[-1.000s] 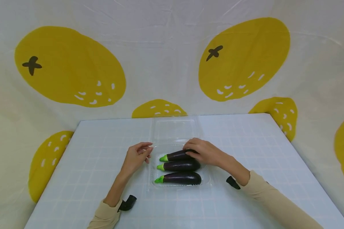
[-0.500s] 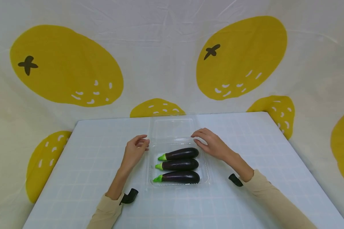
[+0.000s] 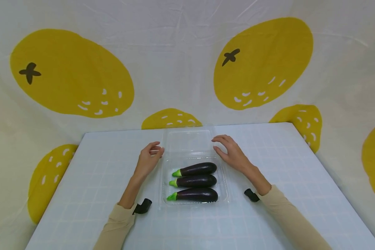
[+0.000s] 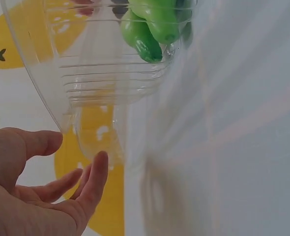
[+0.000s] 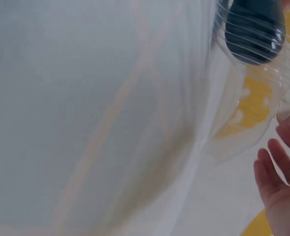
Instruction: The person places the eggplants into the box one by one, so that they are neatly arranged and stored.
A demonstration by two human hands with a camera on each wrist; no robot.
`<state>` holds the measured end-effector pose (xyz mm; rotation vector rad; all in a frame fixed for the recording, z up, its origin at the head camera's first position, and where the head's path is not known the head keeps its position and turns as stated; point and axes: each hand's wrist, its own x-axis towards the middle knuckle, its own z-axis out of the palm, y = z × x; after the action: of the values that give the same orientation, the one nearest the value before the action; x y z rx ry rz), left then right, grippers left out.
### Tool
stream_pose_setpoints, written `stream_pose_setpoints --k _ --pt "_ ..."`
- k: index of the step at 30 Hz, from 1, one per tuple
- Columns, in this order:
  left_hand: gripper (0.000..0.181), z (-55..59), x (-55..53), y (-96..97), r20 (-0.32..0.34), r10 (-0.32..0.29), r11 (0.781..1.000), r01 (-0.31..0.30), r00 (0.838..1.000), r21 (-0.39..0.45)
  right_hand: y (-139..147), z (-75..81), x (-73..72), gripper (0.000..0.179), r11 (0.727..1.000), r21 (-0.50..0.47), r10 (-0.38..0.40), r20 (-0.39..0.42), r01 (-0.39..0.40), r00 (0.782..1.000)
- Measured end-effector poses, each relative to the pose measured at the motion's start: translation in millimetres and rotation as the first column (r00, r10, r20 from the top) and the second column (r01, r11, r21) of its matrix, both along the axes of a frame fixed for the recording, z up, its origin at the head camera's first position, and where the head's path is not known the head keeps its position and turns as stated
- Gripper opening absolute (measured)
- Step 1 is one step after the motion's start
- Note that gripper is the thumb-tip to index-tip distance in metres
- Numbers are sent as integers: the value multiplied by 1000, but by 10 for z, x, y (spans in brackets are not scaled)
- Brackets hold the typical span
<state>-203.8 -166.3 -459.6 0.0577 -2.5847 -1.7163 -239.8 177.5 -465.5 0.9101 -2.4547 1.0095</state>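
Note:
Three dark purple eggplants with green stem ends lie side by side in a clear plastic clamshell box: a back one (image 3: 199,169), a middle one (image 3: 196,181) and a front one (image 3: 197,194). Its lid (image 3: 189,139) is folded back toward the wall. My left hand (image 3: 147,161) is at the left side near the hinge, fingers slightly bent, holding nothing; in the left wrist view its thumb is close to the box edge (image 4: 51,108). My right hand (image 3: 232,154) is beside the lid's right side, thumb and fingers spread apart. Whether either hand touches the plastic I cannot tell.
The box stands on a table with a pale checked cloth (image 3: 193,229). Behind it hangs a white curtain (image 3: 175,69) with large yellow fruit prints. A black wrist-worn piece (image 3: 142,206) shows below the left wrist, another (image 3: 251,195) below the right.
My right hand has let go of the back eggplant and moved back and right toward the lid. My left hand has moved slightly farther back. The eggplants stay in the box.

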Motion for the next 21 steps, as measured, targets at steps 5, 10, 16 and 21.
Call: stream_pose_setpoints --k 5,10,16,21 --pt "52 -17 -77 9 16 -7 1000 6 1000 6 -21 -31 -59 31 998 -21 -52 58 54 997" --pt "54 -36 -140 -4 20 -20 1000 20 1000 9 -26 -70 -119 36 996 -46 -68 92 72 993" --pt "55 -43 -177 -21 32 -39 999 38 999 30 -21 -82 -144 44 994 -46 -90 171 99 981" --pt "52 -55 -190 -20 29 -70 992 66 997 110 -20 -64 -139 48 992 -32 -107 279 121 954"
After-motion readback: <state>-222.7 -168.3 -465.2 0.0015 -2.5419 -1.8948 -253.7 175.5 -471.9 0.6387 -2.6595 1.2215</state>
